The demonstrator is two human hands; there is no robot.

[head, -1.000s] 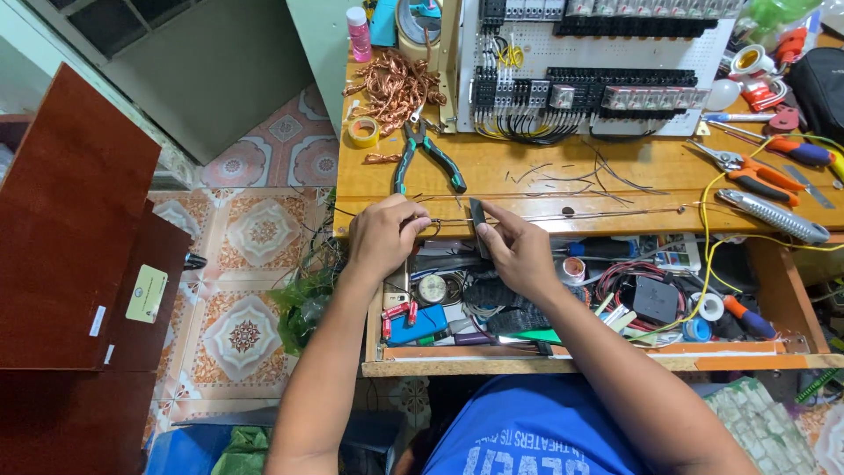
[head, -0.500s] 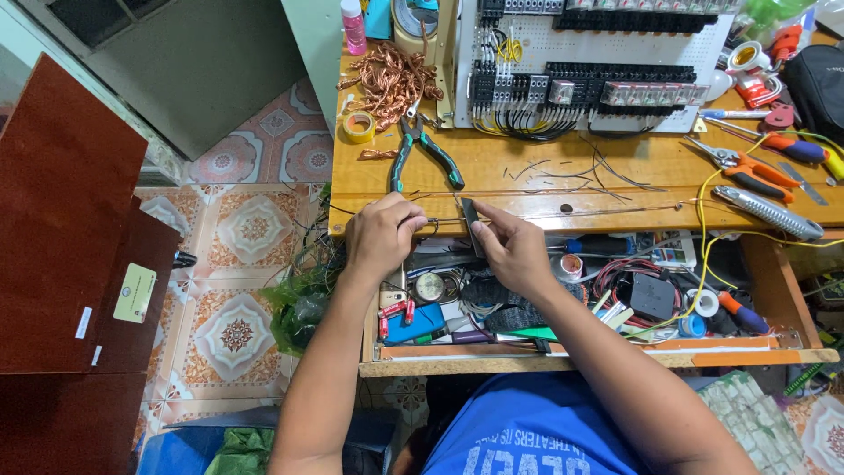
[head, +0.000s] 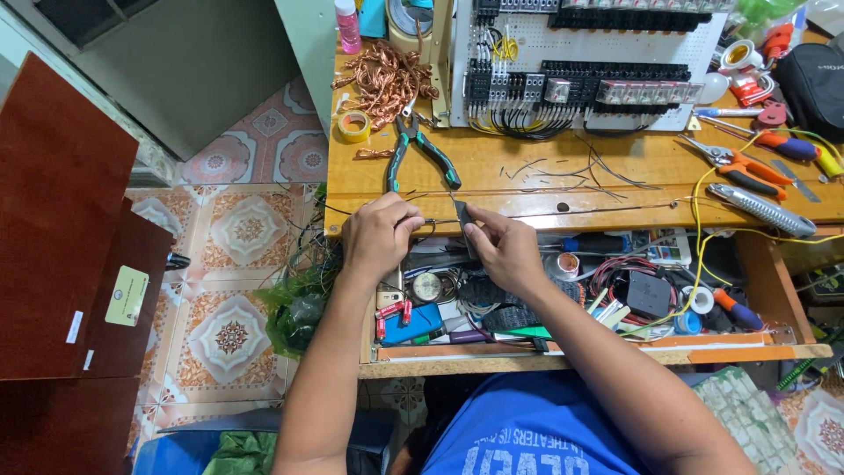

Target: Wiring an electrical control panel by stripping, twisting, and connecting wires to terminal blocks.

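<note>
Over the open wooden drawer (head: pixel 598 356) crammed with small parts, the left hand (head: pixel 380 236) is curled into a loose fist, thumb and forefinger pinched together on the end of a thin dark wire (head: pixel 437 221) that runs level toward the other hand. The right hand (head: pixel 503 251) has its thumb and fingertips closed on a small flat dark grey component (head: pixel 462 214), held upright just above the front edge of the bench, and the wire meets that piece at its lower left side; whether the wire is fixed to it or only touching cannot be told. The piece looks narrow and blade-like, darker than the wood behind it, with most of its lower part hidden by the fingers. Both hands sit close together, just apart, between the drawer and the orange-varnished wooden workbench (head: pixel 527 167). Just beyond the left hand lie pliers with green and black handles (head: pixel 418 154), jaws pointing away. Short offcuts of thin dark wire (head: pixel 571 169) are scattered on the bench beyond the right hand. Farther left sits a roll of yellowish tape (head: pixel 354 126), and behind it a tangle of bare copper wire (head: pixel 385 81). At the back stands a white perforated panel with rows of black terminal blocks and relays (head: pixel 585 66). Well to the right lie orange-handled cutters (head: pixel 738 164) and a silver-grey utility knife (head: pixel 760 208).
</note>
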